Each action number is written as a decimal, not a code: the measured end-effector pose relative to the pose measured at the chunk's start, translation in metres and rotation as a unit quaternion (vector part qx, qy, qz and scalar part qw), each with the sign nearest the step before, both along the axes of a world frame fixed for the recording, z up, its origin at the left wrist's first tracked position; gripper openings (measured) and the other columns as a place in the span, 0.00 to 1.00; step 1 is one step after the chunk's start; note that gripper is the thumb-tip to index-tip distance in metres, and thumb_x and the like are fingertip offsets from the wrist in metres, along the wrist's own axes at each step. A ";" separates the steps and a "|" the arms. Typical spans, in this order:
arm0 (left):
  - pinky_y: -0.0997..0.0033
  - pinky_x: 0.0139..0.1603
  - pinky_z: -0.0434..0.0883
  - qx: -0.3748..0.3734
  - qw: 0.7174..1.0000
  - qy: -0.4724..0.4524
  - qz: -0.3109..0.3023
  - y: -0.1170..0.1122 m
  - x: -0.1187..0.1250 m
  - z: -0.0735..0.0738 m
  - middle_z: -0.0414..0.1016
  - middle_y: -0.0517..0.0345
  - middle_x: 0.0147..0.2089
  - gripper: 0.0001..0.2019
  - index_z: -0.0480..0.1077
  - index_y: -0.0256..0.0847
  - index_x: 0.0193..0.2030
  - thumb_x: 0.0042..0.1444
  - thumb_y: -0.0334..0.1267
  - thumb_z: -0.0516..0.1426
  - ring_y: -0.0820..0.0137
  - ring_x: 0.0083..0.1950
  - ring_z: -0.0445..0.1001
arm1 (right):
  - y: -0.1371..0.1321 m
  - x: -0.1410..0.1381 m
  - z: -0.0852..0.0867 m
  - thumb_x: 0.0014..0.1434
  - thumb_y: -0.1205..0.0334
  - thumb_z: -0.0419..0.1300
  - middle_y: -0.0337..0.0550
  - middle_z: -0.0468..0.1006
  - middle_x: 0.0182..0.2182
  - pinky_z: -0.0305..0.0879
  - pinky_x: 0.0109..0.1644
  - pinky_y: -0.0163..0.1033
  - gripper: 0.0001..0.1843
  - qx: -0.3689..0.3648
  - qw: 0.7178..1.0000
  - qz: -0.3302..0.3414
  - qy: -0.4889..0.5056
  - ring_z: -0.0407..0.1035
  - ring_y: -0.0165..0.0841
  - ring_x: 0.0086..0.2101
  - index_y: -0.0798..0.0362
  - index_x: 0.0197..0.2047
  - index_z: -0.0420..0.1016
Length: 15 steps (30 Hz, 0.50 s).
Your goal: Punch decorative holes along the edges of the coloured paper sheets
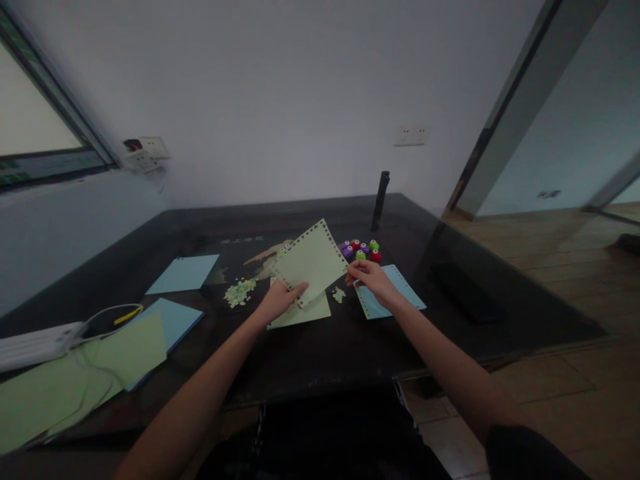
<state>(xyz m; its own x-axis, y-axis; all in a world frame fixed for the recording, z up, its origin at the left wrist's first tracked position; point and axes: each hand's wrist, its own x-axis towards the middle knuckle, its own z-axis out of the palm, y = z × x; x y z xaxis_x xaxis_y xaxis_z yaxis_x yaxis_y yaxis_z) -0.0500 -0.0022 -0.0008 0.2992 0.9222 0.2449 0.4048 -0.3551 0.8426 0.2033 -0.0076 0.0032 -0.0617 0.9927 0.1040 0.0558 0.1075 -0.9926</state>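
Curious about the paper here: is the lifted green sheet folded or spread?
Spread: the green sheet in the left hand shows one broad face, no visible fold.

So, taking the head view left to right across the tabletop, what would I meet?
White power strip → farther blue sheet on the left → pile of small paper bits → raised pale green sheet with punched edges → right hand → dark flat object.
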 end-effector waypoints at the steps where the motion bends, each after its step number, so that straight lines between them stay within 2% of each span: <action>1: 0.52 0.56 0.66 -0.006 1.000 0.000 -0.001 0.000 0.000 0.000 0.79 0.47 0.43 0.20 0.71 0.37 0.49 0.52 0.46 0.57 0.57 0.51 0.73 | -0.001 0.000 0.000 0.48 0.47 0.63 0.40 0.75 0.23 0.60 0.25 0.33 0.18 -0.001 1.000 0.000 0.001 0.70 0.30 0.24 0.53 0.29 0.68; 6: 0.53 0.53 0.68 -0.007 1.000 0.001 -0.005 -0.001 0.001 0.000 0.79 0.50 0.37 0.18 0.72 0.37 0.45 0.52 0.46 0.57 0.57 0.49 0.74 | -0.003 0.001 0.001 0.47 0.47 0.64 0.39 0.75 0.22 0.60 0.25 0.32 0.18 -0.008 1.000 -0.010 0.000 0.70 0.29 0.24 0.53 0.29 0.68; 12: 0.54 0.49 0.70 -0.029 1.000 0.005 -0.001 -0.002 0.001 0.000 0.79 0.49 0.38 0.18 0.72 0.36 0.46 0.52 0.44 0.57 0.56 0.50 0.73 | -0.004 0.002 0.002 0.46 0.47 0.64 0.40 0.75 0.23 0.59 0.25 0.32 0.18 -0.013 1.000 -0.011 -0.004 0.70 0.29 0.24 0.54 0.28 0.69; 15: 0.55 0.48 0.71 -0.032 0.999 -0.001 -0.005 -0.001 0.001 -0.001 0.78 0.47 0.43 0.19 0.72 0.36 0.48 0.52 0.45 0.57 0.57 0.50 0.73 | -0.005 0.002 0.003 0.46 0.47 0.64 0.40 0.75 0.23 0.60 0.25 0.32 0.18 -0.016 1.000 -0.009 -0.007 0.70 0.29 0.24 0.54 0.29 0.69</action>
<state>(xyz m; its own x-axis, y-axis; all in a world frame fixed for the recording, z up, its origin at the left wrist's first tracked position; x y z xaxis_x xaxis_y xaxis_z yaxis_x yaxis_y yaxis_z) -0.0488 -0.0034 -0.0019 0.3075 0.9331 0.1866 0.3994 -0.3045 0.8647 0.2049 -0.0121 0.0060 -0.0448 0.9964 0.0718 0.0713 0.0748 -0.9946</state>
